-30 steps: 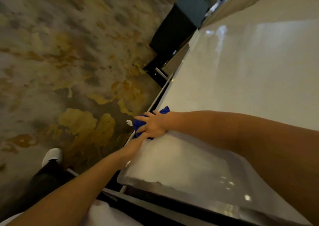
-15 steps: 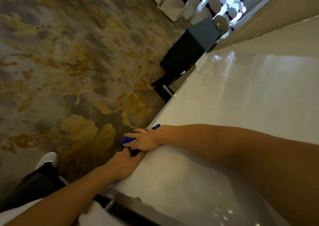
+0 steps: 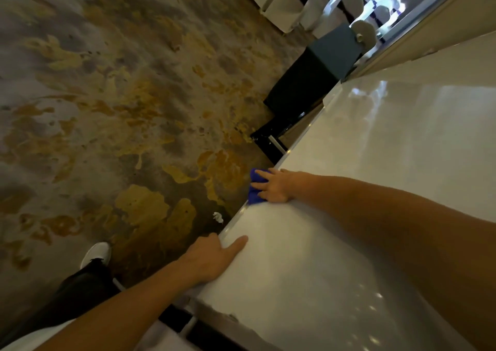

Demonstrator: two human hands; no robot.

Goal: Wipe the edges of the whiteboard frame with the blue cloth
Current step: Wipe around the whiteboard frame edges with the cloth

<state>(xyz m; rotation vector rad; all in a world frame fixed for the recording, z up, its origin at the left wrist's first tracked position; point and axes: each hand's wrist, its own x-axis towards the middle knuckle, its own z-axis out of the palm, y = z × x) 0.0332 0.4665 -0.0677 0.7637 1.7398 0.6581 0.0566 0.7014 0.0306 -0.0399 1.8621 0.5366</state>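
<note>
Blue cloth (image 3: 253,195) lies on the left edge of the whiteboard frame (image 3: 234,223); our right hand (image 3: 276,188) presses it with released fingers (image 3: 262,174). Nearer, our left hand (image 3: 212,256) is grasping the frame.

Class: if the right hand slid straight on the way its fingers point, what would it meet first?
The right hand presses the blue cloth; beyond the whiteboard frame the way looks free, probably down to the carpet.

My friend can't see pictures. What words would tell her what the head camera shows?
A person's right hand presses a blue cloth onto the edge of a whiteboard, while the left hand holds the same edge nearer the camera. Patterned carpet and a white shoe are below.
</note>
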